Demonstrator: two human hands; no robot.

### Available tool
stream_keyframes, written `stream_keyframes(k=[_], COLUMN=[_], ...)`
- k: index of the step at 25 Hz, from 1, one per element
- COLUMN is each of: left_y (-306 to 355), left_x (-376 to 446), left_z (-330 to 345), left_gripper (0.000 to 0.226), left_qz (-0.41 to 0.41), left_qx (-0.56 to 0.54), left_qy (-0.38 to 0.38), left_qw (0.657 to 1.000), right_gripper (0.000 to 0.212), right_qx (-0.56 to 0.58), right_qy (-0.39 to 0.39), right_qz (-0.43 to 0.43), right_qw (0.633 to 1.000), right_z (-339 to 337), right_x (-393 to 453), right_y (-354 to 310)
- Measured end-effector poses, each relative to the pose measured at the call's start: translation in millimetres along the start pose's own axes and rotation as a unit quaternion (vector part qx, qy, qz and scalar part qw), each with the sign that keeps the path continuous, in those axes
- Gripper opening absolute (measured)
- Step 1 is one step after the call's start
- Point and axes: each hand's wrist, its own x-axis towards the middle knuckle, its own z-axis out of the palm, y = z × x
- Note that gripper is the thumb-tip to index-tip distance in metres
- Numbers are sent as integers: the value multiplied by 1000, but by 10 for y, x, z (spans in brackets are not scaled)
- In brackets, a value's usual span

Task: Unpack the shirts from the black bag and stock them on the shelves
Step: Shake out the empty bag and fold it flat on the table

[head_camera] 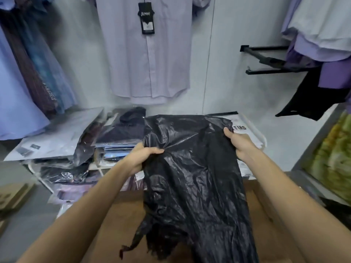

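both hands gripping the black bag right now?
Yes: the left hand and the right hand each hold a side of the black bag, which hangs limp between them.

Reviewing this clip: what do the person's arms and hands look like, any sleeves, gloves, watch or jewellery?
Both forearms are bare right up to the bottom edge of the picture; no sleeves show. The left hand and right hand are ungloved. No watch, bracelet or ring is visible on the parts in view, though the fingers are partly hidden.
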Motion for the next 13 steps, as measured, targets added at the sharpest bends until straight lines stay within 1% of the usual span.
stream_keyframes(k=[1, 3, 5, 8, 9, 10, 11, 12, 13], left_y=[-77, -242, -557, -1108, -1249, -1380, -1485, -1598, -1711], left_x=[23, 76, 157, 159, 105, 42, -46, -135, -199], left_z=[24, 49, 49, 43, 54, 57, 61, 65, 51], left_gripper=[17, 13, 21, 35, 36, 37, 43, 57, 78], left_qz=[-11, -47, -94, -145, -141, -131, -136, -147, -161], left_qx=[-17, -31, -32, -26, -24, -18, -7, 7, 30], left_qy=[20, 32, 47, 111, 130, 136, 128, 104, 55], left_qw=[1000, 998, 994, 983, 981, 982, 982, 984, 985], right_gripper=[37, 55, 72, 98, 102, 102, 95, 87, 85], right_qx=[6, 12, -27, -143, -173, -180, -176, -176, -183], right_qy=[-29, -119, -178, -249, -257, -243, -212, -162, -105], right_qz=[18, 43, 95, 178, 195, 203, 198, 181, 162], right_qw=[999, 992, 979, 941, 931, 931, 941, 954, 964], right_z=[-51, -159, -288, -455, -483, -494, -480, -444, -407], right_x=[-41, -145, -276, -466, -491, -510, -521, -549, -578], right_y=[96, 345, 771, 1506, 1710, 1883, 2030, 2132, 2200])
